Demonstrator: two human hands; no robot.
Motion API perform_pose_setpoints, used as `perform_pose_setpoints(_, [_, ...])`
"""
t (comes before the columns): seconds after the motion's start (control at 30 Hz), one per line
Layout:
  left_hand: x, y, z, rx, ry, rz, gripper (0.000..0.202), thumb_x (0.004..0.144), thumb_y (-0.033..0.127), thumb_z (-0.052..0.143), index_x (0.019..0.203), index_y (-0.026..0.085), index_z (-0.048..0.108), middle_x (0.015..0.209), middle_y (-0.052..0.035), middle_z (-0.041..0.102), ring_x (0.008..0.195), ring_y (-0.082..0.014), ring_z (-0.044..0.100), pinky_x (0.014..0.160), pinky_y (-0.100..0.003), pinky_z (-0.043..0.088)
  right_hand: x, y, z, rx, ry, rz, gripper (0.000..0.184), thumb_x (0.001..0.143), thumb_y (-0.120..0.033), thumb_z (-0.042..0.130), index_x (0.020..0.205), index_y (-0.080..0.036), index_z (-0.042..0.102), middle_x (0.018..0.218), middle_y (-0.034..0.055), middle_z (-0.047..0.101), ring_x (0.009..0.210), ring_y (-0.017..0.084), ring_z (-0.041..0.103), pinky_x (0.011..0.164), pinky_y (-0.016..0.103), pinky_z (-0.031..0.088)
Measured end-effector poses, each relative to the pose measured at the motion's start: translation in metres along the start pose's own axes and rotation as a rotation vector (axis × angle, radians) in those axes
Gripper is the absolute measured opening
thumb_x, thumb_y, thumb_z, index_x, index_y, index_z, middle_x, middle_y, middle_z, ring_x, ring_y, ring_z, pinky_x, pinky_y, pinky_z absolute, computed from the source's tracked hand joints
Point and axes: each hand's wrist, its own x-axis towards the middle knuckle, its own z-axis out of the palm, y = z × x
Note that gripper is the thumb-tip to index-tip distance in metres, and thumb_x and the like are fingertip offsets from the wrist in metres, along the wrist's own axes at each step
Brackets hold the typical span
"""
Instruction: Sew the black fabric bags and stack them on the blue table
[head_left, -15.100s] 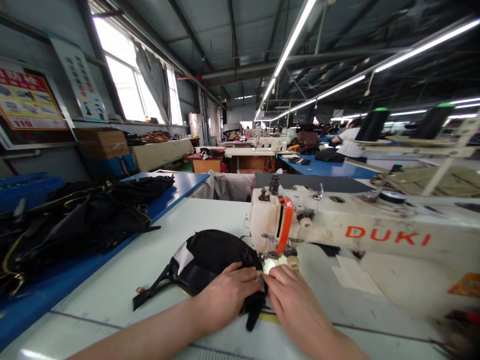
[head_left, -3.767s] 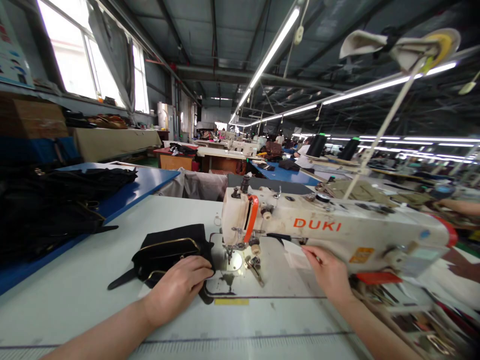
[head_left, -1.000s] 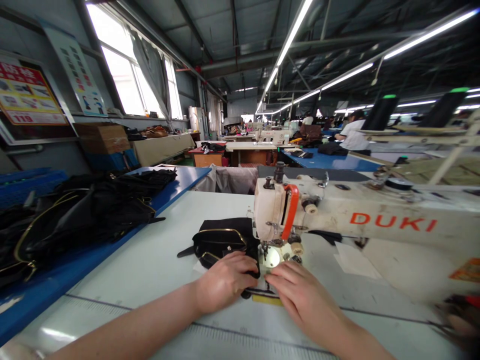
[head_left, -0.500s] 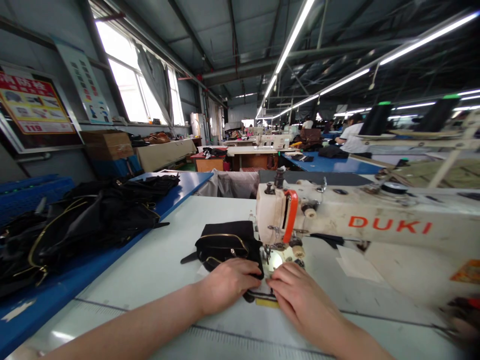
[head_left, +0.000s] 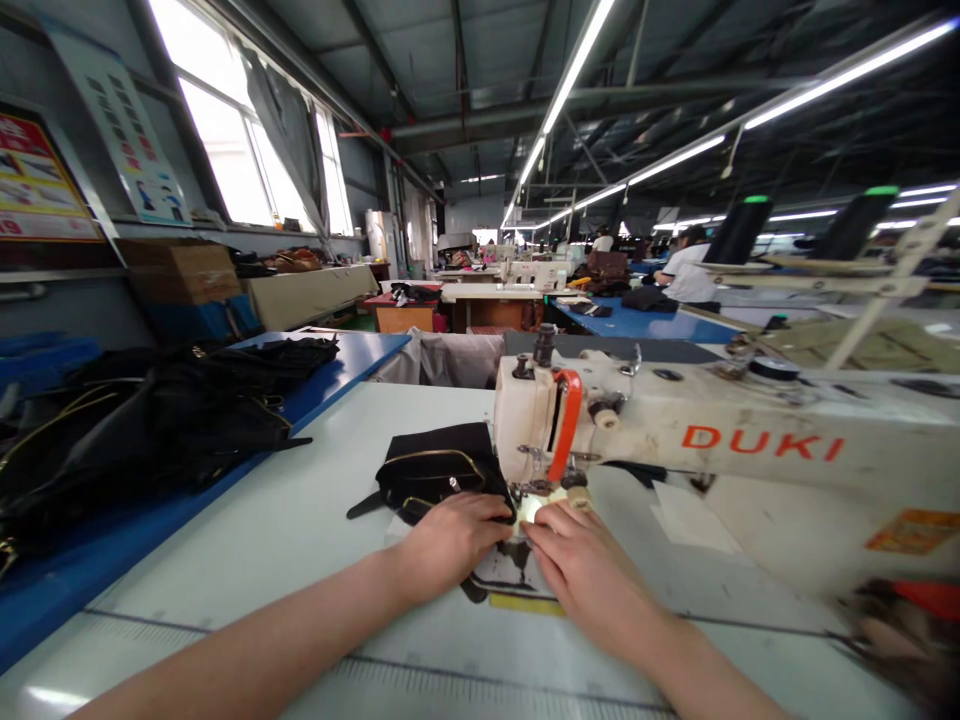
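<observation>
A black bag (head_left: 427,455) with gold zippers lies on the pale sewing table, left of the needle area of the sewing machine (head_left: 536,425). My left hand (head_left: 457,540) presses its near right part, the fingers closed together over the cloth beside the needle. On the other side of the lit needle area sits my right hand (head_left: 574,545), fingers bent and pressed together. Whatever lies under its fingertips is hidden. Both hands rest just behind the metal needle plate (head_left: 514,572), with their fingertips close to each other.
To the left, black bag pieces (head_left: 165,420) with gold zippers pile on a blue table (head_left: 45,610). Thread cones (head_left: 739,232) stand at the right behind the machine arm. A white paper piece (head_left: 694,517) lies under the arm. Further back, a person (head_left: 688,270) sits among other tables.
My hands and the bag's near edge have moved slightly away from me along the needle, showing more of the needle plate. The whole view has shifted a little to the right.
</observation>
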Motion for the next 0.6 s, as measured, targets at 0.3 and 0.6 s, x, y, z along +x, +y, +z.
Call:
perform_pose_setpoints(0.3, [0.0015, -0.0008, 0.0004, 0.005, -0.018, -0.016, 0.021, 0.091, 0.013, 0.051, 0.104, 0.016, 0.068, 0.115, -0.0093, 0.065, 0.111, -0.0221, 0.059, 0.096, -0.038, 0.048, 0.0015, -0.0003, 0.0000, -0.012, 0.020, 0.003, 0.022, 0.091, -0.011, 0.044, 0.103, -0.019, 0.060, 0.096, 0.0069, 0.058, 0.093, 0.023, 0.051, 0.082, 0.039, 0.040])
perform_pose_setpoints(0.6, [0.0023, -0.0017, 0.0007, 0.004, -0.028, -0.029, 0.023, 0.092, 0.013, 0.049, 0.105, 0.017, 0.067, 0.114, -0.0090, 0.066, 0.111, -0.0220, 0.059, 0.095, -0.037, 0.049, -0.0012, 0.0000, 0.0006, -0.017, 0.004, 0.002, 0.022, 0.090, -0.009, 0.044, 0.102, -0.019, 0.059, 0.093, 0.0064, 0.056, 0.090, 0.024, 0.050, 0.080, 0.039, 0.041])
